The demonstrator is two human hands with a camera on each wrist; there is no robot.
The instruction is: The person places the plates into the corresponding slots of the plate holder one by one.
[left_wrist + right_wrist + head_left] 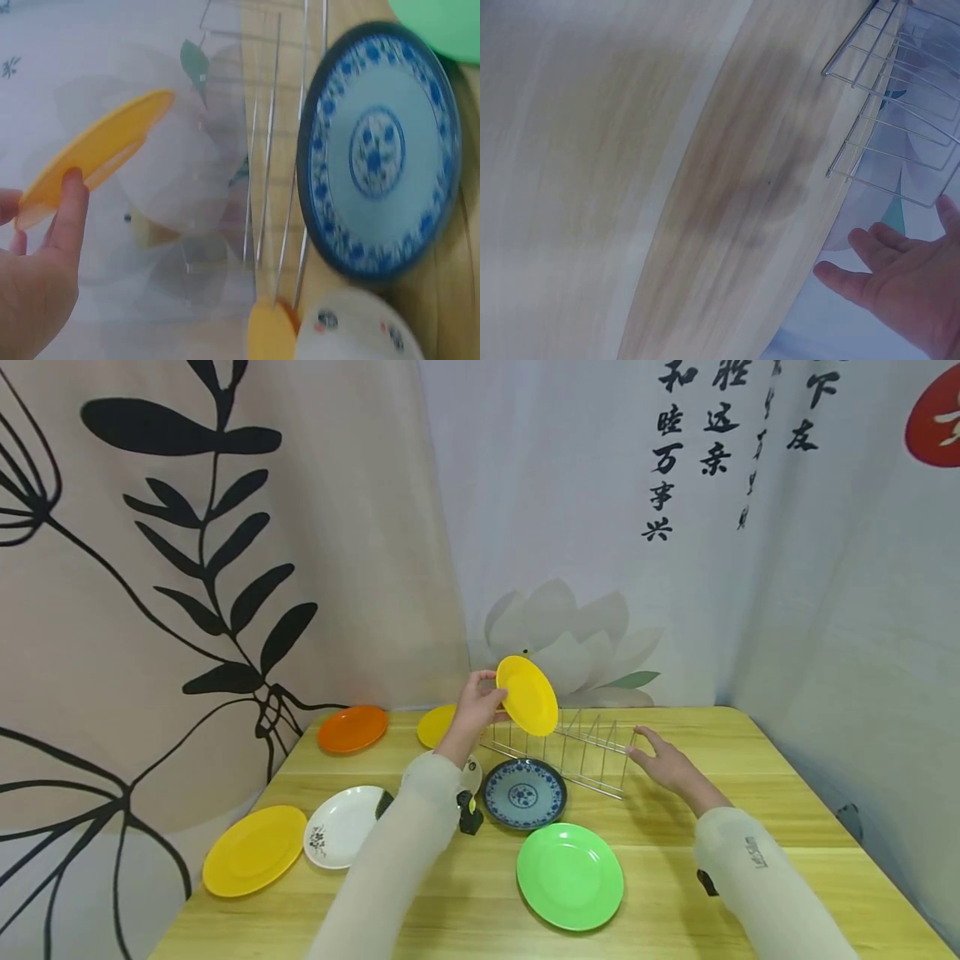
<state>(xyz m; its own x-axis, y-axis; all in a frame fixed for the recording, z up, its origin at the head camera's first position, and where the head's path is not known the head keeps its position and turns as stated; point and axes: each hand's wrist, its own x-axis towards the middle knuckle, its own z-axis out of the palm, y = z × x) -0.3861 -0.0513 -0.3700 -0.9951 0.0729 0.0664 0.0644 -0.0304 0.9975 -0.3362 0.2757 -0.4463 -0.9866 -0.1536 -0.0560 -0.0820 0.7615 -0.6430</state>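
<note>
Wire rack (592, 742), one: metal, upright dividers, at the far side of the wooden table (667, 902).

Yellow plate (528, 696), one: tilted, held aloft at the rack's left end, its rim pinched between thumb and fingers of the left hand (474, 706).

Right hand (671, 770), one: grasping nothing, fingers loosely spread at the rack's right end; whether a fingertip touches the wire, I cannot tell from where I stand.

Blue-patterned plate (524, 794), dark-rimmed: before the rack. Green plate (570, 877): just nearer.

To the left, on the table: orange plate (352, 729); second yellow plate (436, 725), partly hidden; white plate (341, 827), dark-patterned; large yellow plate (255, 852), just beside it.
</note>
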